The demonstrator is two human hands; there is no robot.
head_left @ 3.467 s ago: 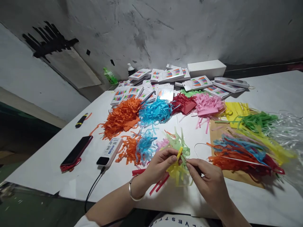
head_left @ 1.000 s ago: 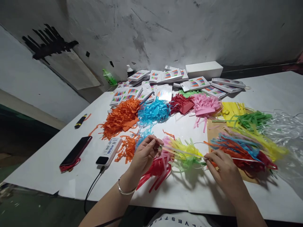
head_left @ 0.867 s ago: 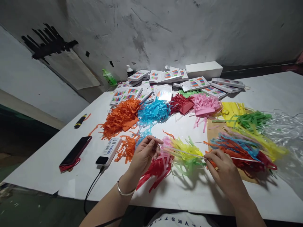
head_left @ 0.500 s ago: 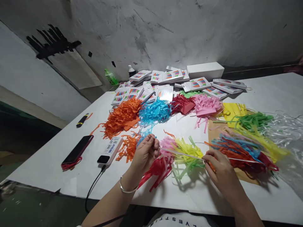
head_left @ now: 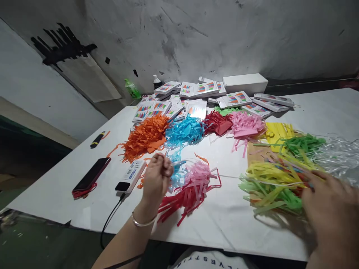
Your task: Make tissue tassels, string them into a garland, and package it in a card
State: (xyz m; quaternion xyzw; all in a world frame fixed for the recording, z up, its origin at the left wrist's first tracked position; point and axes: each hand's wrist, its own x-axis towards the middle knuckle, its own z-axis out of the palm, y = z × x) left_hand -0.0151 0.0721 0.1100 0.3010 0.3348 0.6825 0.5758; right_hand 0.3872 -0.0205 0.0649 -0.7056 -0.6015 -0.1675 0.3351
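My left hand (head_left: 158, 172) is closed on a thin white string (head_left: 231, 176) left of the middle. The string runs right, past pink (head_left: 198, 172) and red (head_left: 183, 200) paper tassels, to the yellow tassel (head_left: 265, 173). A light green tassel (head_left: 283, 198) lies against the yellow one. My right hand (head_left: 328, 198), smeared by motion, is at their right side; whether its fingers grip them or the string is unclear. Blue tassel strips (head_left: 178, 173) lie just right of my left hand, and a few orange strips show behind it.
Orange (head_left: 146, 138), blue (head_left: 185, 130), dark red (head_left: 217, 123) and pink (head_left: 248, 125) tassel piles line the table's middle. Printed boxes (head_left: 202, 89) are heaped behind. A phone (head_left: 92, 173) and a white device (head_left: 131, 176) with a black cable lie left. Clear plastic (head_left: 340, 155) lies right.
My right hand has moved right, and the yellow and light green tassels have shifted right with it, apart from the pink and red ones. My left hand has moved slightly left.
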